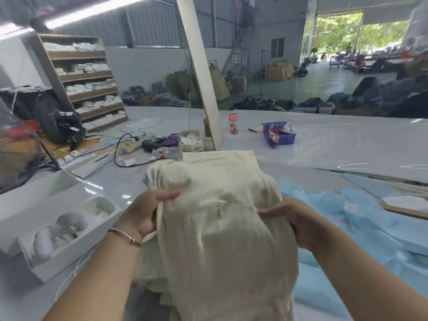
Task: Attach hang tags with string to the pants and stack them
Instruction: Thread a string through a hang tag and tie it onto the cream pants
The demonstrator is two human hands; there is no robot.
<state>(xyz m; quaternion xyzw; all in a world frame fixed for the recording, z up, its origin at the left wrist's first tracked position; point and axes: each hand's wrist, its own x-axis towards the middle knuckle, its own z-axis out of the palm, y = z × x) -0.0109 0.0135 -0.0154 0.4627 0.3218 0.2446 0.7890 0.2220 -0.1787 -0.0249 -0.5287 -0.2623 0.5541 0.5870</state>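
Cream knit pants (220,218) are held up in front of me over the table, their lower part draping down toward the near edge. My left hand (146,214) grips the left edge of the cloth, thumb on top, with a cream drawstring hanging past the palm. My right hand (291,218) grips the right edge, fingers curled onto the front. More cream cloth (208,156) lies behind the held pair. A white box (69,230) at the left holds bundles of white string. No hang tag shows on the pants.
Light blue pants (361,218) are spread at the right. Behind stand a slanted white post (203,77), a cup of tags (192,141), a power strip (129,144), a pink-capped bottle (233,123), a blue basket (278,133) and a fan (16,144) at far left.
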